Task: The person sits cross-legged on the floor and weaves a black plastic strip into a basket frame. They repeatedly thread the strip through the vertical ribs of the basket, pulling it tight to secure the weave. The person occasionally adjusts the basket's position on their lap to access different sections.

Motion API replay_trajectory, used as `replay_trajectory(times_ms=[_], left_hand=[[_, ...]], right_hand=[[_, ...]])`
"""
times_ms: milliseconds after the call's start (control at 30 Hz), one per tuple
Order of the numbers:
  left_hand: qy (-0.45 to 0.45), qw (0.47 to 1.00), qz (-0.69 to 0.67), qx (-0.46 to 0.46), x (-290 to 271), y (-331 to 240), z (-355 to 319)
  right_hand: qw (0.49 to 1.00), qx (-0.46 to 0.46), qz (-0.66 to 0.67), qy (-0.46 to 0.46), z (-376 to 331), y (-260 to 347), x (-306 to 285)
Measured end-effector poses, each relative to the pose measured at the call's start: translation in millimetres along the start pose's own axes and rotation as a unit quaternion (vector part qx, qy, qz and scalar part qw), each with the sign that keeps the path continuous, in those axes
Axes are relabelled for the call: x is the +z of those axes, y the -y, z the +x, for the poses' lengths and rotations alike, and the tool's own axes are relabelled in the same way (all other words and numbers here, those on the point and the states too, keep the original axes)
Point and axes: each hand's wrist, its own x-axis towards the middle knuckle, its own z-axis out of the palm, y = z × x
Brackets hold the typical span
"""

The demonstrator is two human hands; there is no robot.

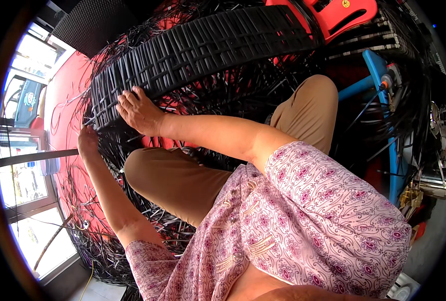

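A long curved panel (198, 55), woven from black flat strands, arches over my knees from left to upper right. My right hand (140, 113) rests on its lower edge near the left end, back of the hand up, fingers laid slightly apart on the weave. At the panel's left tip, my left hand (87, 143) has its fingers pinched together at a thin black strand (88, 122); the fingertips are small and partly hidden. Loose black strands (233, 95) hang and lie in a tangle beneath the panel and around my legs.
A red plastic chair (343, 17) stands at the upper right beside another woven piece (368, 40). Blue bars (383, 100) rise right of my knee. A dark woven block (90, 27) is at upper left. Red floor covering (65, 110) reaches the bright windows (30, 195).
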Motion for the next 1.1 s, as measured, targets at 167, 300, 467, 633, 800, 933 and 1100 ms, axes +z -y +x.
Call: replay_trajectory(times_ms=[167,300,467,633,800,933,1100], left_hand=[[-0.015,0.995,0.095,0.026,72,17,-68],[-0.011,0.997,0.074,-0.031,90,20,-87],[0.014,0.983,0.173,0.052,104,32,-95],[0.034,0.992,0.097,0.071,75,37,-92],[0.013,1.0,-0.012,-0.024,71,33,-86],[-0.025,0.999,-0.001,0.019,88,41,-77],[-0.059,0.998,0.016,0.028,61,31,-61]], right_hand=[[0.999,-0.002,-0.026,0.019,-7,0,5],[0.999,-0.012,0.007,0.032,-8,3,-6],[0.97,0.018,0.214,0.114,-8,-15,-48],[0.945,0.15,0.269,-0.106,-51,-95,-149],[0.793,0.502,0.23,-0.259,-145,-247,-249],[0.719,0.602,0.219,-0.269,-194,-325,-282],[0.67,0.654,0.303,-0.178,-195,-349,-291]])
